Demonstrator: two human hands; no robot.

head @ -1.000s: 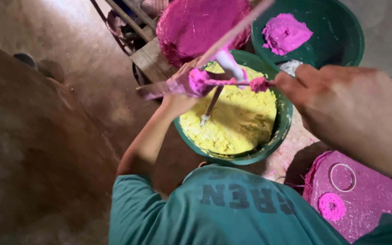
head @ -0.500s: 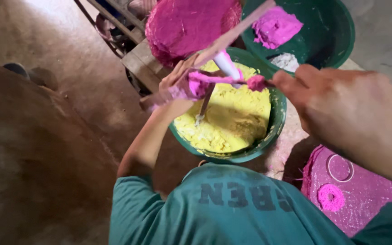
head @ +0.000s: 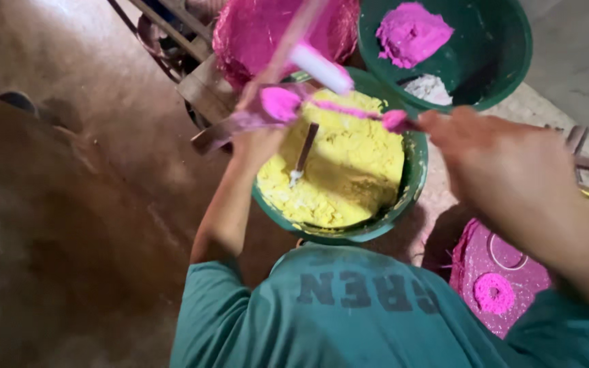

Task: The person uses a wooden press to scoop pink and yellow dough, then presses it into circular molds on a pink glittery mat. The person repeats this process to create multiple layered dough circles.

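— Above the yellow paste, what sits between the two hands?

— A thin pink-coated stick (head: 352, 110), held level over the green bowl of yellow paste (head: 339, 170). It carries a pink blob (head: 279, 102) at its left end and a smaller pink lump (head: 395, 120) at its right.

— How do the hands grip it?

— The right hand (head: 506, 170) is closed around the stick's right end, fingers together. The left hand (head: 257, 136) is raised at the blob end, but whether it pinches the stick or only steadies it I cannot tell — it blurs there.

— Which step does that look like?

— Working pink material onto the stick, I judge, over the bowl rather than in it. Any further shaping seems to call for a level stick and a light touch.

— And around them?

— A brown stirrer (head: 305, 153) stands in the paste; a second green bowl (head: 506, 61) behind holds pink powder (head: 412, 31); a pink ring (head: 493, 293) lies on a pink-dusted board (head: 472, 255) at the right.
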